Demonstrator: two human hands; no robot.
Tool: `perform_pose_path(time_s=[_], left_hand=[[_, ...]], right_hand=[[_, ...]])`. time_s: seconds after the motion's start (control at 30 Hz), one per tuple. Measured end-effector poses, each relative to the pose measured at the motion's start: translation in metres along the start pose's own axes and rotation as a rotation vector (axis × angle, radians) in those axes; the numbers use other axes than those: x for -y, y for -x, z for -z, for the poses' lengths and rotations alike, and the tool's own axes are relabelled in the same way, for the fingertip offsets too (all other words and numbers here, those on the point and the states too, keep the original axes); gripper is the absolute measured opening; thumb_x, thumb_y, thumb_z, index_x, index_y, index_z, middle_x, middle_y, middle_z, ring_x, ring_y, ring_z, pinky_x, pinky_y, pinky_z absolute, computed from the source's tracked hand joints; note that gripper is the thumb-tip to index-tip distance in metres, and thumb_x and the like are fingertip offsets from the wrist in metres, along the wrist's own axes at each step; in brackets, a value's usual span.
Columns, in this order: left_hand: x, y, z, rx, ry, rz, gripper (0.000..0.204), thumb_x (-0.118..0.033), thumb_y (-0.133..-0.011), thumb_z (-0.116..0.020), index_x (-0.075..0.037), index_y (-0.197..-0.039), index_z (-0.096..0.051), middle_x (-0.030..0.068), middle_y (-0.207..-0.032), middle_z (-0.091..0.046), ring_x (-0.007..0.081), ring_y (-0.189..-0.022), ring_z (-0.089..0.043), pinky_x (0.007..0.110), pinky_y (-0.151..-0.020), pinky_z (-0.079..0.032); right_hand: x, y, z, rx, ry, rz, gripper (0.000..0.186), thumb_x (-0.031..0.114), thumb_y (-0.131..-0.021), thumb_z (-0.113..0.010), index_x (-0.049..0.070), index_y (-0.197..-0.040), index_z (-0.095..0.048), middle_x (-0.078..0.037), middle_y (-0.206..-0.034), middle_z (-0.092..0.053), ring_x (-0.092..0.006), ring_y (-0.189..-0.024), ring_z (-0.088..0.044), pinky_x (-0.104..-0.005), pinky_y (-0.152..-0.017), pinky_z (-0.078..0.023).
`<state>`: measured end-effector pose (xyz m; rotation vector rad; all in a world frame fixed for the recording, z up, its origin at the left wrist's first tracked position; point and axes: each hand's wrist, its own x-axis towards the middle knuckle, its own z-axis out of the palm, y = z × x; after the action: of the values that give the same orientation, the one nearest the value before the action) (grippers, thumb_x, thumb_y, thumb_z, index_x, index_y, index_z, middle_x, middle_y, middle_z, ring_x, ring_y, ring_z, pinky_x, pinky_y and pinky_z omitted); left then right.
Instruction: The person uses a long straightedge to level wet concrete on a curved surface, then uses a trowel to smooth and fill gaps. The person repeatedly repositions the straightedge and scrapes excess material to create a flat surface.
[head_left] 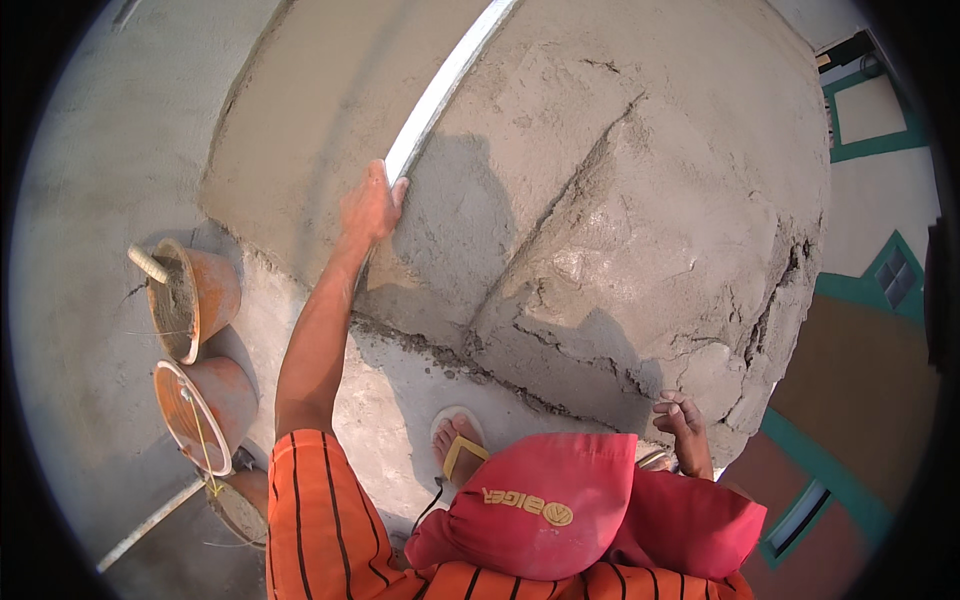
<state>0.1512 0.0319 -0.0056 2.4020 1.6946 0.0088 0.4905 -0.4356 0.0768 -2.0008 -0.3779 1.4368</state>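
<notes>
My left hand grips the near end of a long white straightedge bar, which runs away across grey wet mortar. To the left of the bar the mortar looks smooth; to the right it is rough, with a long groove and cracks. My right hand is at the lower right beside the mortar's cracked edge, its fingers loosely bent and apart with nothing visible in them. Red fabric with printed lettering hangs at the bottom, hiding part of that arm. My sandalled foot shows below the mortar edge.
Orange buckets stand at the left, one with mortar and a pale handle, another on its side or tilted, with a further bucket and a pole below. A painted wall with teal trim runs along the right.
</notes>
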Motion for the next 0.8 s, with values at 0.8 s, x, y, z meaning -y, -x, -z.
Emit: perform_pose_path(time_s=[0.8], left_hand=[[-0.130,0.070,-0.019,0.138,0.165,-0.228,0.039,-0.031,-0.096,-0.055,0.003,-0.111,-0.043,0.0281,-0.102,-0.059,0.0454,-0.083,-0.065,0.052,-0.071,-0.052]], right_hand=[[-0.011,0.000,0.000,0.052,-0.061,0.065,0.038,0.031,-0.100,-0.052,0.005,-0.128,-0.054,-0.010,-0.107,-0.062,-0.0172,-0.096,-0.059,-0.0339,-0.089,-0.048]])
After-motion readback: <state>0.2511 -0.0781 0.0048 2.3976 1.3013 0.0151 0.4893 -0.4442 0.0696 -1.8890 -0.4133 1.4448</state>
